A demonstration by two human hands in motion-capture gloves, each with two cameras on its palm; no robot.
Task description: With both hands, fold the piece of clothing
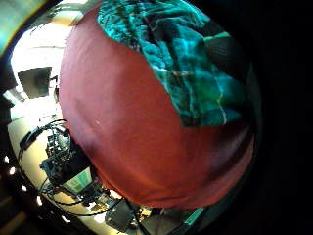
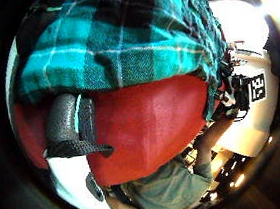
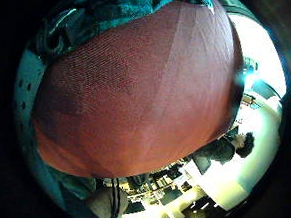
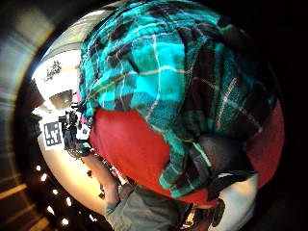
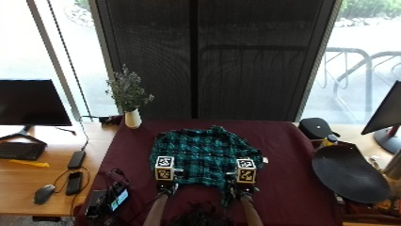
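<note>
A green and black plaid shirt [image 5: 204, 153] lies crumpled in the middle of the dark red tablecloth [image 5: 282, 155]. My left hand [image 5: 164, 189] is at the shirt's near left edge and my right hand [image 5: 243, 191] at its near right edge. In the left thumb side palm view a gloved finger [image 2: 66, 124] curls against the shirt's hem [image 2: 126, 70] over the cloth. The right thumb side palm view shows a finger [image 4: 219, 151] curled under a fold of the shirt [image 4: 163, 77]. A strip of shirt hangs down between the two hands.
A white vase with dried flowers [image 5: 130, 101] stands at the table's far left corner. A small device with cables [image 5: 111, 197] lies near my left hand. A black round disc [image 5: 348, 173] lies at the right. A monitor [image 5: 31, 101] stands on the wooden desk to the left.
</note>
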